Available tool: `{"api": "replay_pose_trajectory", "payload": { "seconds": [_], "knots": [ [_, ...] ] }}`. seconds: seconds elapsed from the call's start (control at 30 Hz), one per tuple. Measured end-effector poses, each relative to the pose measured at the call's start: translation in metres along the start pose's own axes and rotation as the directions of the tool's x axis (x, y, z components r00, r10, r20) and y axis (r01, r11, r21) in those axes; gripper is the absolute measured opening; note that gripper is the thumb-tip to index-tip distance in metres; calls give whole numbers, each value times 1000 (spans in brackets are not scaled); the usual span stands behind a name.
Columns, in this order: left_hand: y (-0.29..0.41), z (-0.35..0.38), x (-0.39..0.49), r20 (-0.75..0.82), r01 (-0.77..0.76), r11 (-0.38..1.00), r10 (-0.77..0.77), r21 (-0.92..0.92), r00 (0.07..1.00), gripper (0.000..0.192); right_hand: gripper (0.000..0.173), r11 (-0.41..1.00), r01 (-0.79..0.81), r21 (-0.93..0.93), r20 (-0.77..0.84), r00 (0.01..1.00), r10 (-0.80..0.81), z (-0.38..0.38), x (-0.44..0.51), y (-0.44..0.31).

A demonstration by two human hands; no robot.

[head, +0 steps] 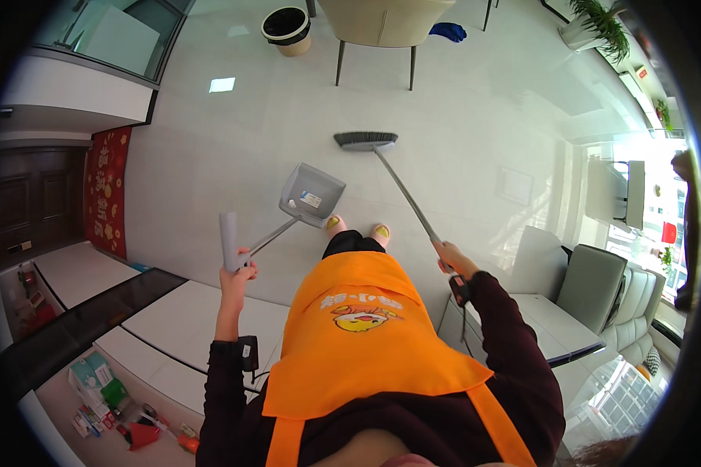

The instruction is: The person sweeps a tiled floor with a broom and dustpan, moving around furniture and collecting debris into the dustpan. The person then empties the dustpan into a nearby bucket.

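Observation:
In the head view my left hand (238, 275) is closed around the upper handle of a grey long-handled dustpan (321, 190), whose tray rests on the floor just ahead of my left foot. A grey tube-like piece stands up at the handle's top. My right hand (455, 260) grips the metal pole of a broom (365, 140). The dark bristles of the broom head lie on the floor ahead of my feet, to the right of the dustpan and apart from it. Small label-like pieces show inside the dustpan.
Ahead stand a beige chair (385, 23) and a lined waste bin (299, 46), with a blue item (448, 31) on the floor by the chair. A potted plant (578, 38) is at the upper right. White cabinets (163, 327) flank my left, a table (543, 321) and grey chair (590, 286) my right.

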State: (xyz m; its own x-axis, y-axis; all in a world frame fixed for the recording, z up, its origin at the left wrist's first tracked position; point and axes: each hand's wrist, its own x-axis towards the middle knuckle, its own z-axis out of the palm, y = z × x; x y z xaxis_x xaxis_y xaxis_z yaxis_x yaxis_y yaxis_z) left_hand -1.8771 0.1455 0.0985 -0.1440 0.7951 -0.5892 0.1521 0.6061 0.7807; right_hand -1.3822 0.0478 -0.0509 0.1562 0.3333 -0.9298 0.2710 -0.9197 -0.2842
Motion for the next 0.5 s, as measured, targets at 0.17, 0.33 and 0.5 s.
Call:
{"api": "replay_pose_trajectory", "payload": {
  "seconds": [0.17,0.33,0.5],
  "knots": [
    [-8,16,13,62,-28,998,25,50,998,38,45,996,-84,43,-55,995,86,-39,-60,50],
    [-20,46,45,180,-59,988,33,140,983,36,46,945,-24,325,-67,997,48,-44,-107,87],
    [-32,90,94,294,-146,969,84,198,952,36,41,794,11,608,-56,998,29,-23,-102,91]
  ]
}}
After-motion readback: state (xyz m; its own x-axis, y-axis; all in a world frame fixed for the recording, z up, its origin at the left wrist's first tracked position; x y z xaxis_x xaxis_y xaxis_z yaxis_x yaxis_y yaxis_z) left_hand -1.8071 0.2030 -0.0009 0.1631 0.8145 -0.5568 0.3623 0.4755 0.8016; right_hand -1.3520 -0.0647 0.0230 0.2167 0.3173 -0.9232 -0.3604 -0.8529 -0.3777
